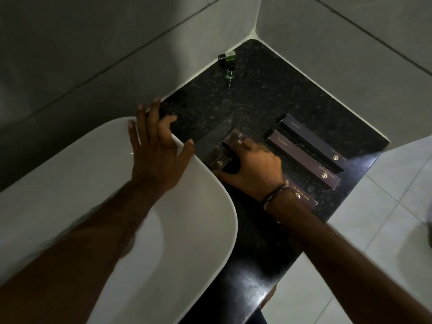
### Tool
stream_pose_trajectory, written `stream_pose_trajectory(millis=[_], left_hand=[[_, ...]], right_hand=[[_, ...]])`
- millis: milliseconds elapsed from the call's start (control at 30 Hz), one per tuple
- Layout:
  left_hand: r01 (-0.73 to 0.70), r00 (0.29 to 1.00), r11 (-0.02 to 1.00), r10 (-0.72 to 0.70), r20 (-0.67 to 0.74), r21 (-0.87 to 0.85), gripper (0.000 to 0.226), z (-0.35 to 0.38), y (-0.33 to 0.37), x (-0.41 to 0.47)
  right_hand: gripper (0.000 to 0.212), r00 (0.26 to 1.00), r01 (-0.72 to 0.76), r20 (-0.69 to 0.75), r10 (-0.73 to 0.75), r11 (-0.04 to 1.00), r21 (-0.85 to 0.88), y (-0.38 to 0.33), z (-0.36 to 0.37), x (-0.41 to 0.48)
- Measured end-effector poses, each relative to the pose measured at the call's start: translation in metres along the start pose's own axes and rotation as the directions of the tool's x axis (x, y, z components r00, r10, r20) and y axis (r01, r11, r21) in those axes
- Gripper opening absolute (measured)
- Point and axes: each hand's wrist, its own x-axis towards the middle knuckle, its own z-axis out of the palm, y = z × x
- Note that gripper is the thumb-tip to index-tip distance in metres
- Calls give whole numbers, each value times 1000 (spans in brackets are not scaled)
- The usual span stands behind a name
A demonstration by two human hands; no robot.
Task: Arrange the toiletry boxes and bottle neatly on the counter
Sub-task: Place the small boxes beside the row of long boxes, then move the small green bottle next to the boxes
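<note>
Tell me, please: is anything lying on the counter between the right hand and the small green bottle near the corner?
Nothing visible does. The right hand rests on a small dark box, and between it and the green bottle lies only bare black counter. The long boxes lie off to the right.

black speckled counter, white sink, purple boxes with gold logos, green bottle

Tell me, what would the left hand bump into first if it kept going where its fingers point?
Probably the grey tiled wall: the left hand spreads over the white sink's rim, fingers aimed there. Depth is unclear.
</note>
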Motion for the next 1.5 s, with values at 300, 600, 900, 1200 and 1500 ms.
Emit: stream_pose_trajectory(millis=[300, 600, 900, 1200, 1500], left_hand=[[-36, 999, 998, 37, -29, 43, 56, 4, -5, 0], [5, 1000, 1000, -5, 15, -12, 57, -2, -1, 1], [48, 998, 999, -47, 34, -25, 60, 0, 0, 0], [39, 998, 999, -38, 43, -25, 60, 2, -2, 1], [37, 999, 998, -36, 20, -41, 58, 1, -1, 1]], right_hand=[[59, 972, -63, -212, 105, 979, 196, 15, -33, 60], [63, 971, -201, -141, 193, 978, -45, 13, -48, 214], [75, 980, -198, -76, 184, 948, -250, 19, -49, 262], [57, 1000, -2, 14, 8, 925, -381, 0, -59, 272], [50, 994, -10, 103, 35, 971, -240, 38, -73, 198]])
